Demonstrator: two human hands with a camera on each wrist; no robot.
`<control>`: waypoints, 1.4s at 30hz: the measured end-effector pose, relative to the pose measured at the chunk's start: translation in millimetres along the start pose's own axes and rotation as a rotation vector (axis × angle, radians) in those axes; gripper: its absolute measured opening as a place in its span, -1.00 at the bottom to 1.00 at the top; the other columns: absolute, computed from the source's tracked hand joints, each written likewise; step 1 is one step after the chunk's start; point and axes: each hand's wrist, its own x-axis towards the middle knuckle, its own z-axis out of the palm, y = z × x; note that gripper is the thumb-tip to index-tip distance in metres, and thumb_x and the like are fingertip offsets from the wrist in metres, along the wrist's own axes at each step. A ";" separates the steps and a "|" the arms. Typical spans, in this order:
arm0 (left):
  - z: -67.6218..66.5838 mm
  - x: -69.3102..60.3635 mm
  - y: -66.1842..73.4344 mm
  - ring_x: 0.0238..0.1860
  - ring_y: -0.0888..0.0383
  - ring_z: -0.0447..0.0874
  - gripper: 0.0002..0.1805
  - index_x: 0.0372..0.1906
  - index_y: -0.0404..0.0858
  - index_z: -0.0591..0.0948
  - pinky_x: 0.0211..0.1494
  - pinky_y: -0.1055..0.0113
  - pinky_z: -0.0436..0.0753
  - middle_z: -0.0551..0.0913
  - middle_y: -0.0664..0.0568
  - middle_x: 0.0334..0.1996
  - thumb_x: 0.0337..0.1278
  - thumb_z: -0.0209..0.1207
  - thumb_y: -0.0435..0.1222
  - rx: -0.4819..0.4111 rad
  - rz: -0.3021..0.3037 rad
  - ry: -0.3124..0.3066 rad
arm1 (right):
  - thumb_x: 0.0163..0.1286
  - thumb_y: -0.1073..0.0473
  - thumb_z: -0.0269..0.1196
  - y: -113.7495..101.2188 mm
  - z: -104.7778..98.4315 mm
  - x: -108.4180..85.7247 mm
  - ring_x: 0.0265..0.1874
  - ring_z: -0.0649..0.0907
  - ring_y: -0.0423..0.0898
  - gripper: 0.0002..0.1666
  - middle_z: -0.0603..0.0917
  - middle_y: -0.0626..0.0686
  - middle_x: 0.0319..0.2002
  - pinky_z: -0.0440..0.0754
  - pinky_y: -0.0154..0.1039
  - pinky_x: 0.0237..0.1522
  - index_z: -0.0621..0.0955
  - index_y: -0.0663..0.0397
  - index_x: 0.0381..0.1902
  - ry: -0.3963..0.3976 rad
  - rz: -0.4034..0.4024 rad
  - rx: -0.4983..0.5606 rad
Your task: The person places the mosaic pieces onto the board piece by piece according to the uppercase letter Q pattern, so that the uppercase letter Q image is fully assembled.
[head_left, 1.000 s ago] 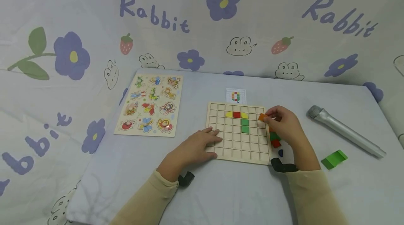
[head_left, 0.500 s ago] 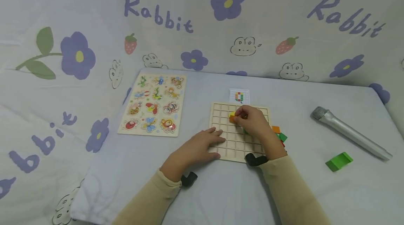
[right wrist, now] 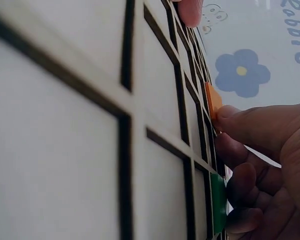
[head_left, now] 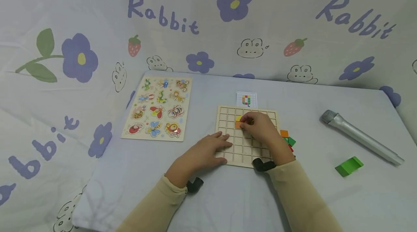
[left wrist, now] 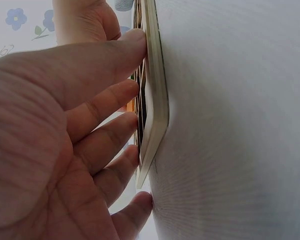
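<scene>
A wooden grid board [head_left: 228, 152] lies on the table between the hands. My right hand [head_left: 258, 127] is over its upper middle, pinching an orange square tile [head_left: 238, 125] at a grid cell just below a yellow tile [head_left: 239, 118]. In the right wrist view the thumb presses on the orange tile [right wrist: 213, 102], and a green tile [right wrist: 218, 202] sits in the grid beside the other fingers. The hand covers most of the placed tiles from the head view. My left hand [head_left: 203, 154] rests with extended fingers on the board's left edge; the left wrist view shows its fingertips touching the board [left wrist: 157, 100].
Loose tiles, including an orange square [head_left: 284, 133] and a green one [head_left: 291, 141], lie at the board's right edge. A pattern card [head_left: 246, 99] lies behind it. An insect puzzle board [head_left: 157, 109] is at left; a silver microphone [head_left: 361, 138] and green block [head_left: 349, 167] are at right.
My right hand has carried the orange tile leftward from the board's right edge to a cell below the yellow tile, then lowered it against the grid. The left hand stays on the board.
</scene>
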 end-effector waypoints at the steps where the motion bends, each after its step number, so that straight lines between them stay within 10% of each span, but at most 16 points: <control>1: 0.2 0.0 -0.3 0.77 -0.01 0.13 -0.37 0.49 -0.07 0.64 0.81 -0.04 0.18 0.38 0.06 0.68 0.37 0.48 -0.16 -0.001 0.000 0.001 | 0.59 0.12 0.36 -0.1 0.0 0.0 -0.04 0.63 0.07 -0.80 0.74 0.09 -0.09 0.60 -0.03 0.06 0.77 0.05 0.06 0.000 0.000 -0.001; 10: 1.3 0.7 -1.7 0.77 -0.02 0.13 -0.38 0.49 -0.07 0.64 0.81 -0.05 0.19 0.38 0.06 0.68 0.37 0.47 -0.16 0.001 0.004 0.004 | 0.60 0.11 0.36 2.0 -5.8 -5.7 -0.08 0.65 0.05 -0.81 0.77 0.08 -0.08 0.64 -0.08 -0.04 0.78 0.02 0.04 0.038 -0.025 0.016; 18: 2.6 0.7 0.2 0.78 0.02 0.10 -0.36 0.52 -0.05 0.61 0.82 -0.01 0.16 0.36 0.11 0.69 0.38 0.46 -0.15 0.011 -0.016 -0.001 | 0.64 0.08 0.26 40.7 -64.7 -29.3 -0.08 0.60 0.10 -0.63 0.68 0.18 0.01 0.59 -0.19 -0.24 0.71 0.14 0.25 0.213 0.068 0.005; 28: 0.2 -1.9 4.4 0.78 0.00 0.09 -0.36 0.51 -0.06 0.61 0.82 -0.03 0.16 0.35 0.10 0.69 0.39 0.46 -0.15 0.000 -0.036 -0.010 | 0.60 0.05 0.34 97.8 -83.2 -57.5 -0.02 0.64 0.13 -0.52 0.68 0.22 0.01 0.61 -0.27 -0.23 0.67 0.18 0.34 0.091 0.165 -0.030; 42: 3.5 0.4 3.3 0.79 0.06 0.05 -0.35 0.54 0.01 0.59 0.82 -0.02 0.14 0.31 0.17 0.71 0.40 0.45 -0.11 0.017 -0.061 -0.024 | 0.55 0.17 0.37 104.0 -72.9 -63.4 -0.06 0.56 0.10 -0.60 0.65 0.23 0.00 0.56 -0.18 -0.11 0.72 0.22 0.25 0.070 0.122 -0.024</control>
